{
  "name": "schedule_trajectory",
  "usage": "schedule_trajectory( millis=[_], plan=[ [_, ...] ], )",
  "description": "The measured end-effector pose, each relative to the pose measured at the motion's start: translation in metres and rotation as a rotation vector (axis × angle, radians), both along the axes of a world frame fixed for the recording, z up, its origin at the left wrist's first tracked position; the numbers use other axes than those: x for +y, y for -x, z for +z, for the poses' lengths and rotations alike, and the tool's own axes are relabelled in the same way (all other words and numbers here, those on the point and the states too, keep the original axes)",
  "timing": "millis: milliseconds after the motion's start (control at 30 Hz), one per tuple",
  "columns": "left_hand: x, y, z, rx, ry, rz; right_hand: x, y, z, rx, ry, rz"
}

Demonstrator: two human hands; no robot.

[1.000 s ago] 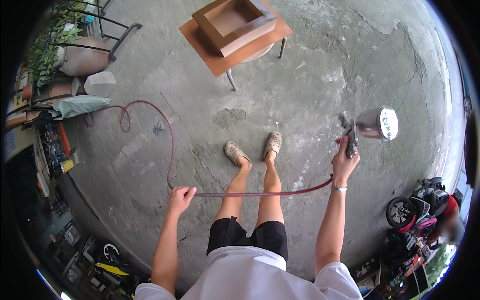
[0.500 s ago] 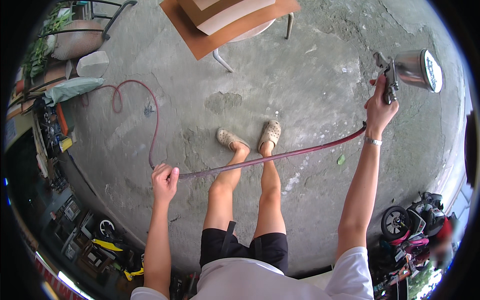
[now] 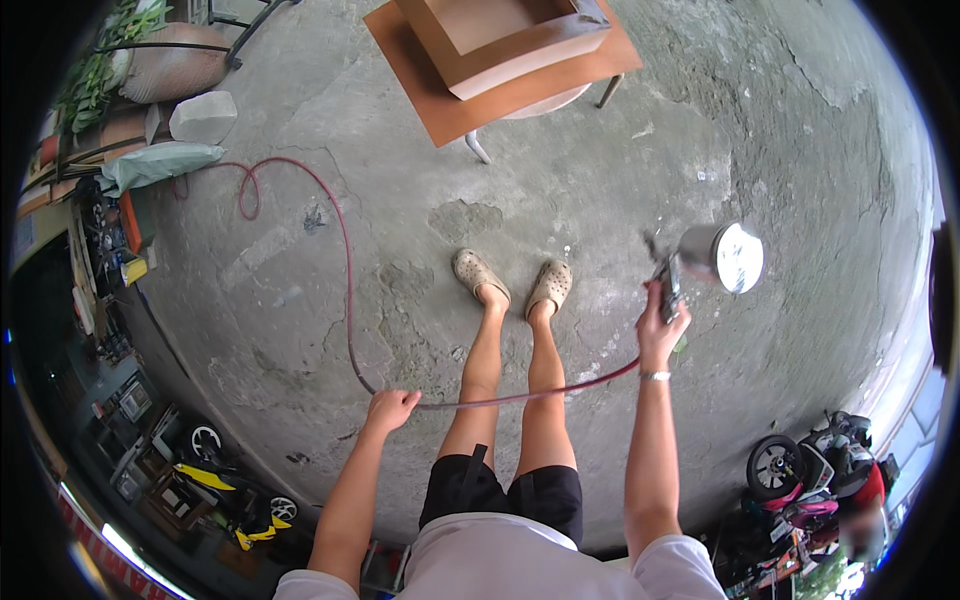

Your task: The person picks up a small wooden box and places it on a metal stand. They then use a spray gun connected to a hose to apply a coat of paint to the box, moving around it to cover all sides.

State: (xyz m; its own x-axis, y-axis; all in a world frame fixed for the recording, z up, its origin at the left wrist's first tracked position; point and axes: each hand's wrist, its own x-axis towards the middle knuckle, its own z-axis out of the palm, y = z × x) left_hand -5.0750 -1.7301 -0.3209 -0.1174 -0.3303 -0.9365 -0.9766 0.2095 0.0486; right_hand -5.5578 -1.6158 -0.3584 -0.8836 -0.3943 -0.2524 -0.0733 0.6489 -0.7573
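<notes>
In my right hand (image 3: 661,330) is a metal spray gun (image 3: 671,286) with a shiny silver cup (image 3: 722,256) on its right side. From below its handle a red air hose (image 3: 530,396) sags across in front of my legs. My left hand (image 3: 393,409) is closed around that hose at the lower middle. Beyond it the hose runs up and left over the concrete and makes a small loop. At the top, an open brown box-like frame (image 3: 520,50) rests on a flat brown board (image 3: 450,112), which lies on a pale stool (image 3: 550,103).
A grey-green bag (image 3: 160,166), a pale block (image 3: 204,117) and a large clay pot (image 3: 172,65) stand at the upper left. A yellow and black motorbike (image 3: 235,500) is at the lower left. More motorbikes (image 3: 800,480) stand at the lower right. The concrete floor (image 3: 400,200) has rough patches.
My right hand has brought the spray gun down and left, nearer my body. My left hand has shifted right and down with the hose, which now sags more. More of the box-like frame shows.
</notes>
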Motion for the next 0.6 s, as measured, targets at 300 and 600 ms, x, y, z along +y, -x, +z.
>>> schedule_trajectory(
  millis=[300,600],
  plan=[
    [-0.040,-0.023,0.014,-0.039,0.054,-0.004,0.012,-0.087,0.027,-0.043,0.035,0.048],
    [-0.088,-0.026,0.009,0.226,0.268,0.223,-0.056,-0.046,0.097,-0.018,0.123,-0.044]
  ],
)
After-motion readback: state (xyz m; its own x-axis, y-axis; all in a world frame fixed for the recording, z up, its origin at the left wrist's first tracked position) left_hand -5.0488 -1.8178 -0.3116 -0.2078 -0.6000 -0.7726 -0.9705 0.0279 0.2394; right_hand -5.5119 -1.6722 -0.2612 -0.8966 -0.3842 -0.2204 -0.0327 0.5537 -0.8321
